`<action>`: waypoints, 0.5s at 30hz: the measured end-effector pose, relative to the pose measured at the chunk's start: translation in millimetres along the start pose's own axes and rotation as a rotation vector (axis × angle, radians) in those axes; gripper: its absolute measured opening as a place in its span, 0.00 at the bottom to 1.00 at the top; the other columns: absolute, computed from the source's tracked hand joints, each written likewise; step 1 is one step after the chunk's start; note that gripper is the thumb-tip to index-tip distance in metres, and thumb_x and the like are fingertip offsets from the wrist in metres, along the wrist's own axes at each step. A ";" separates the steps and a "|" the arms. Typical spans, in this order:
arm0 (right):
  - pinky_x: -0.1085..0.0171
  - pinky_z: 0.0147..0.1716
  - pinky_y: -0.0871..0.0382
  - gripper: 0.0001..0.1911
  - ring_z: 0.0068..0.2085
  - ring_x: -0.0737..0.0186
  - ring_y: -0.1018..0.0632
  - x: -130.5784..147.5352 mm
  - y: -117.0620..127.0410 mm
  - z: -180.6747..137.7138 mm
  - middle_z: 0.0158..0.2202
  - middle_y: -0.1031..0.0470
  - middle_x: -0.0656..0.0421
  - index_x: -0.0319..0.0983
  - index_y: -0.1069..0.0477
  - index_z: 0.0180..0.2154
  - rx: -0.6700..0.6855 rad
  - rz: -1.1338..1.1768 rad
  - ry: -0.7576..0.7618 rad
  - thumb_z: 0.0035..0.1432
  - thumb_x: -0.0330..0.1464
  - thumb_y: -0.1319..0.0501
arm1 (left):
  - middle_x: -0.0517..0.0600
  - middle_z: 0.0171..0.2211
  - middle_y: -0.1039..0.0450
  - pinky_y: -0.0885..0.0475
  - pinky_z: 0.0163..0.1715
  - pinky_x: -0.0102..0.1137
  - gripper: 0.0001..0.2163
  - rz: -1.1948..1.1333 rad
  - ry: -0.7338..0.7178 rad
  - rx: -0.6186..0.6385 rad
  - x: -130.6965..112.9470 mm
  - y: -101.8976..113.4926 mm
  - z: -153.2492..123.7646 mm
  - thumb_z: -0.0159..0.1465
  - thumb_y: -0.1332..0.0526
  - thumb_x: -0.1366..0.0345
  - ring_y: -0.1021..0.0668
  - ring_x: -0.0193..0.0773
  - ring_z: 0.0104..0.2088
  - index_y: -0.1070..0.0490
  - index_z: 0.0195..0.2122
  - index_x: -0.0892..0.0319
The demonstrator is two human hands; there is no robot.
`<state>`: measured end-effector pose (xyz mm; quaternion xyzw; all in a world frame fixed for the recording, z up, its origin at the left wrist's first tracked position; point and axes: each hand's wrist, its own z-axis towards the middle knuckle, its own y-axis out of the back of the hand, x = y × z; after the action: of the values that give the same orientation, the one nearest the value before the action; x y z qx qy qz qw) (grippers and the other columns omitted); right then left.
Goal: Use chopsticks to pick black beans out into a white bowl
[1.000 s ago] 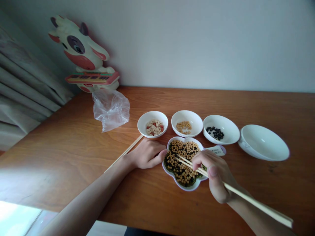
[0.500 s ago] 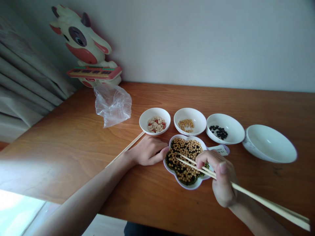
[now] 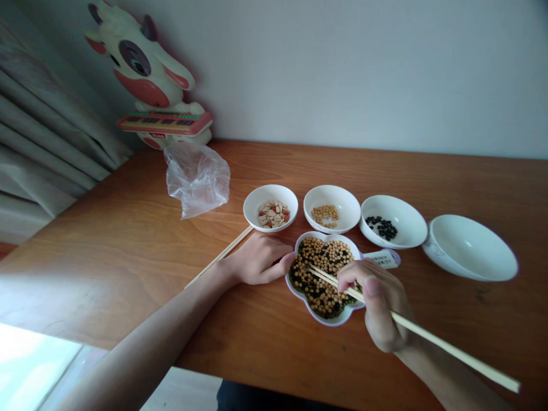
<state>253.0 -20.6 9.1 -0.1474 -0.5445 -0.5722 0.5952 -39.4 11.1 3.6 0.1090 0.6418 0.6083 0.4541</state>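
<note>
My right hand [image 3: 381, 302] grips a pair of wooden chopsticks [image 3: 454, 348], their tips close together among the beans in a flower-shaped dish [image 3: 334, 321]. The dish has a pale purple rim and holds yellow soybeans [image 3: 327, 297] mixed with black and green ones. My left hand [image 3: 261, 260] rests on the table at the dish's left side, thumb and curled fingers holding its rim. Whether a bean sits between the chopstick tips is too small to tell. Behind the dish stand white bowls: one with pale and red flat seeds [image 3: 274, 214], one with soybeans [image 3: 324, 215], one with black beans [image 3: 382, 226].
Farther right stands an empty white bowl [image 3: 471, 248]. Another pair of chopsticks [image 3: 218, 257] lies partly under my left forearm. A crumpled clear plastic bag [image 3: 197, 180] and a cow-shaped toy keyboard [image 3: 165, 123] are at the back left of the wooden table [image 3: 128, 240].
The chopstick tips have come closer together in the dish. My right hand has shifted slightly left. My left hand stays at the rim.
</note>
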 end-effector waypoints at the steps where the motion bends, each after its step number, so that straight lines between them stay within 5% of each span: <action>1: 0.53 0.40 0.38 0.25 0.35 0.54 0.24 -0.3 -0.1 -0.3 0.33 0.23 0.56 0.43 0.29 0.35 -0.008 0.006 0.005 0.78 0.43 0.57 | 0.50 0.30 0.25 0.37 0.33 0.35 0.19 -0.002 -0.002 0.002 -0.2 0.2 0.1 0.78 0.55 0.61 0.28 0.36 0.28 0.36 0.30 0.58; 7: 0.52 0.38 0.37 0.29 0.34 0.54 0.25 -1.7 2.3 0.3 0.30 0.25 0.56 0.43 0.28 0.34 -0.030 0.047 -0.002 0.78 0.47 0.59 | 0.51 0.29 0.25 0.38 0.33 0.35 0.20 0.004 0.000 0.003 -1.6 1.6 0.8 0.78 0.55 0.60 0.28 0.36 0.28 0.36 0.29 0.58; 15: 0.54 0.34 0.35 0.37 0.34 0.54 0.27 -6.4 6.3 -0.3 0.29 0.28 0.55 0.44 0.29 0.30 -0.102 0.189 -0.189 0.74 0.55 0.66 | 0.50 0.29 0.26 0.38 0.32 0.35 0.20 0.012 -0.005 -0.011 -0.6 0.5 0.5 0.78 0.55 0.60 0.28 0.36 0.27 0.36 0.29 0.58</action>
<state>260.1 -15.6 6.6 -0.2813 -0.5521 -0.5240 0.5844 -38.9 11.2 4.4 0.1117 0.6368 0.6142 0.4525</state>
